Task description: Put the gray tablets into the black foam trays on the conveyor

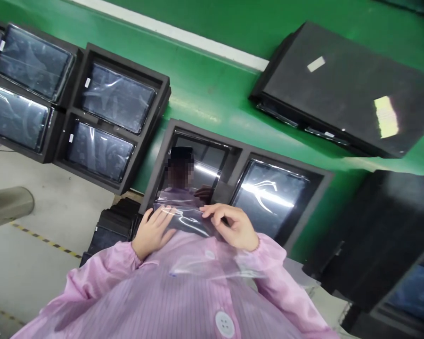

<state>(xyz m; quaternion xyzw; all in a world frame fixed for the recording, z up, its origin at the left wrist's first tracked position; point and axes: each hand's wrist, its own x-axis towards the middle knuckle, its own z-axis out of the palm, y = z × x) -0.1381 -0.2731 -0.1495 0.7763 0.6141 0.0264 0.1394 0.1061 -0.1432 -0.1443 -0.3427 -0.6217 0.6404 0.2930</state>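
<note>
A glossy dark display panel [207, 157] lies in the left recess of a black foam tray [245, 153] before me and mirrors a person. Clear plastic film [192, 221] covers the panel's near edge, and a loose piece of it hangs back over my pink smock. My left hand [153, 233] rests flat on the film at the left, its fingers stretched out. At the film's right, my right hand [236, 226] pinches its edge between thumb and forefinger. A second panel [270, 195], with wrinkled film on it, occupies the tray's right recess.
Trays with several film-covered panels [118, 96] line the green table [205, 89] to the left. A stack of black foam trays [342, 84] stands at the back right, and another dark stack [353, 230] is close on my right. A metal pipe [9, 207] shows at far left.
</note>
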